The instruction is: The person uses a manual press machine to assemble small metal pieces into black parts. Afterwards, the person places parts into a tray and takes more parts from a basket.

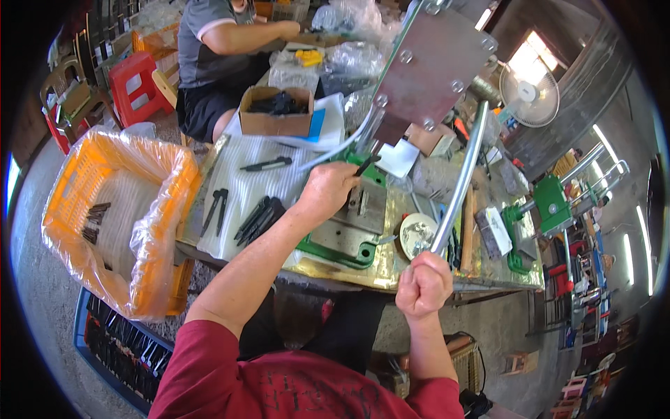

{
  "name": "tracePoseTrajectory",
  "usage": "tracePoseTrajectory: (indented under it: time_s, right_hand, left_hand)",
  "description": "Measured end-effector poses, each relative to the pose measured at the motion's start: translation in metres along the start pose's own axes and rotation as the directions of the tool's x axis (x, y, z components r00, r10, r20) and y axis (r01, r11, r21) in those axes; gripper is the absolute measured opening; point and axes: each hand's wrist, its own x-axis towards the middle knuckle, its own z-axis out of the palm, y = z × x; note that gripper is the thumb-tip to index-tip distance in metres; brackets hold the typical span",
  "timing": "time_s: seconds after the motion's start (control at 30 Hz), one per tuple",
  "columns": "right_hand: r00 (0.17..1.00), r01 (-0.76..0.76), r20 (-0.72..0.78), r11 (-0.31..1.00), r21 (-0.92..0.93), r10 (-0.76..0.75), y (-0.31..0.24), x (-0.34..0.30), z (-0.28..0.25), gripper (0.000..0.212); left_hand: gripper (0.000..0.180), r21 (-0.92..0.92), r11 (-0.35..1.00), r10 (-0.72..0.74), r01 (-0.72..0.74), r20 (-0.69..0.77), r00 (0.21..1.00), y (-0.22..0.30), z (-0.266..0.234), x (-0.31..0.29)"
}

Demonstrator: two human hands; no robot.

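Note:
My left hand (326, 191) reaches over the base of a green hand press (336, 249), its fingers closed on a slim black part (368, 165) under the press head (431, 66). The part's far end pokes out beyond the fingers; the rest is covered by the hand. Lower and to the right, my right hand (424, 285) is wrapped in a fist round the end of the press's long metal lever (462, 183). Left of the press, several long black pieces (259, 221) lie grouped on a white foam sheet (230, 178).
An orange crate (190, 183) lined with clear plastic stands at the left, above a blue crate (82, 318) of dark parts. A cardboard box (276, 126) and a round white dish (412, 225) are on the table. Another person (209, 63) sits across at the far left; a second green press (551, 202) stands right.

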Motion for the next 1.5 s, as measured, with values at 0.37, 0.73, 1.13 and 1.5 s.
tracePoseTrajectory:
  time_s: [0.37, 0.73, 1.13, 1.5]
  right_hand:
    - [0.998, -0.048, 0.039, 0.985, 0.164, 0.042, -0.026, 0.035, -0.028, 0.012]
    - [0.880, -0.468, 0.105, 0.812, 0.349, 0.463, -0.069, 0.121, -0.076, 0.011]
    - [0.939, -0.118, 0.310, 0.987, -0.107, 0.147, -0.042, 0.060, -0.039, 0.015]
    - [0.992, -0.064, 0.120, 0.979, 0.193, 0.041, -0.020, 0.036, -0.026, 0.013]
  left_hand:
    - [0.010, -0.041, 0.997, -0.064, 0.066, 0.034, 0.997, 0.003, -0.005, -0.004]
    - [0.012, -0.018, 0.996, -0.088, 0.089, 0.045, 0.995, 0.001, -0.002, -0.002]
    - [0.012, -0.033, 0.999, -0.035, 0.033, -0.059, 0.998, -0.004, -0.009, -0.008]
    - [0.011, -0.016, 0.994, -0.110, 0.111, 0.049, 0.993, 0.002, -0.004, -0.002]
